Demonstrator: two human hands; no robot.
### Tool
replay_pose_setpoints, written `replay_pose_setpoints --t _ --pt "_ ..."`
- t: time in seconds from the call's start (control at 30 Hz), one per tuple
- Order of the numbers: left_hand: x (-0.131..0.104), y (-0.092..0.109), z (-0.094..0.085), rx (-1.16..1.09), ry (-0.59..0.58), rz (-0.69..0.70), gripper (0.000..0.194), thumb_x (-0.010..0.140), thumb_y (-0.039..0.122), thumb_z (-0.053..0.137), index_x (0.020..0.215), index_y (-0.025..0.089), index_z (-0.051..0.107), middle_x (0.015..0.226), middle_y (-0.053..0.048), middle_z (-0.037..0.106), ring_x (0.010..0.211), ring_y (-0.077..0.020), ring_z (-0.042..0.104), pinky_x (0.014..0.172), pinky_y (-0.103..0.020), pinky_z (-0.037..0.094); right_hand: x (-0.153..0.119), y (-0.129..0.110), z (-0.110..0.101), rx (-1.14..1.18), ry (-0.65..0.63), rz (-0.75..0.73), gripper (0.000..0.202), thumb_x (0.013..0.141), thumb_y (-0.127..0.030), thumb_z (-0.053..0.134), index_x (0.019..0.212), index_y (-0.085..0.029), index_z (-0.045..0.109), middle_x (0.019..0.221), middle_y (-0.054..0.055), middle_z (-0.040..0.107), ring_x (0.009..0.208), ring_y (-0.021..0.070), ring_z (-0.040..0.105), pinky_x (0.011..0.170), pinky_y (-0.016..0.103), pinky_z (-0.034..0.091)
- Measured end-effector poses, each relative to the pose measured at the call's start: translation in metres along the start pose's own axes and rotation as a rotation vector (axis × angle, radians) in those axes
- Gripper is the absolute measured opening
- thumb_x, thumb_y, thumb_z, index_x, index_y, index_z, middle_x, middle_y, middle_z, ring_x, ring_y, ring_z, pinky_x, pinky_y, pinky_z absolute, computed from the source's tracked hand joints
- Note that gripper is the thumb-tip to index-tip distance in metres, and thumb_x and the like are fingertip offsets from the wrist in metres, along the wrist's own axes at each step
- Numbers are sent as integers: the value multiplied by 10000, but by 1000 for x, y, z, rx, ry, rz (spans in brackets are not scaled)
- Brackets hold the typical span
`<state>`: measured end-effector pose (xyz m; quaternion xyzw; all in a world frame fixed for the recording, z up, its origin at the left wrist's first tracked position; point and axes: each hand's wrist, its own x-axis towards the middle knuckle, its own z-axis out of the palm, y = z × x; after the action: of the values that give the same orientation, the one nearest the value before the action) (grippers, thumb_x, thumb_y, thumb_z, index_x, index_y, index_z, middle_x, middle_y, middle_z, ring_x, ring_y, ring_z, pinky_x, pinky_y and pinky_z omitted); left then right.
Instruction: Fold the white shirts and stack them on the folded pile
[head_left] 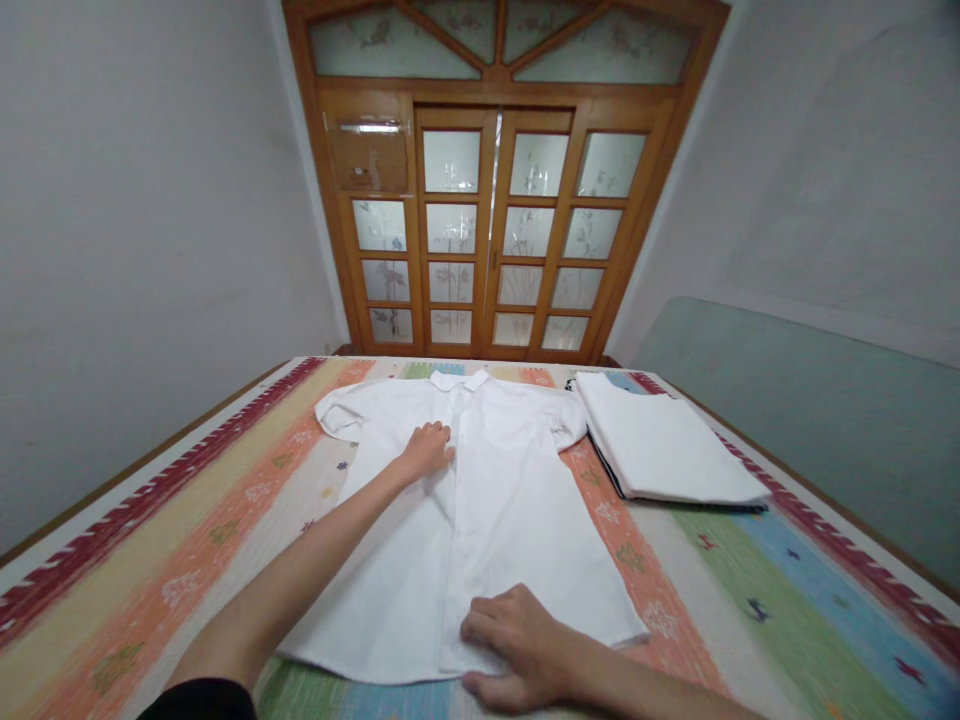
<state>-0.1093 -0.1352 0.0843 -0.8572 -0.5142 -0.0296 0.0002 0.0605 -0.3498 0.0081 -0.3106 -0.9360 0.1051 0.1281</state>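
A white short-sleeved collared shirt [517, 510] lies lower centre, flat on a multicoloured striped bedspread [187, 540] — left hand [427, 450] curled on it, pinch unclear; right hand [521, 645], thumb spread from fingers, at the hem [382, 682]. A folded white cloth stack [671, 440], centre right, crowds one sleeve [564, 412].

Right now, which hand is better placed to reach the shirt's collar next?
Likely the left hand: it is at the front of the shirt, nearer the collar; the right hand is at the hem.
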Motion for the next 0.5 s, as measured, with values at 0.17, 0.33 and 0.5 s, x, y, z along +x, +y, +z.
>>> replay_pose_setpoints --t 0.17,0.33,0.5 --pt "27 -6 15 7 -18 -89 382 898 399 437 1132 124 561 1158 -171 617 1082 -282 590 898 -382 443 -25 6 4 77 62 -24 261 884 -473 493 903 -214 527 732 -19 618 610 115 562 564 244 303" --pt "53 -4 25 -15 -79 -198 438 889 451 439 1099 104 603 1112 -202 646 1069 -290 611 857 -368 465 -33 14 16 59 106 -134 263 995 -288 315 856 -211 525 650 -34 567 490 77 457 465 230 234" --pt "81 -8 26 -60 -94 -255 357 879 355 450 1048 122 661 1086 -185 672 1053 -264 629 827 -316 475 -32 16 26 19 132 -161 320 1009 -352 308 810 -194 502 603 -51 494 446 63 366 435 221 186"
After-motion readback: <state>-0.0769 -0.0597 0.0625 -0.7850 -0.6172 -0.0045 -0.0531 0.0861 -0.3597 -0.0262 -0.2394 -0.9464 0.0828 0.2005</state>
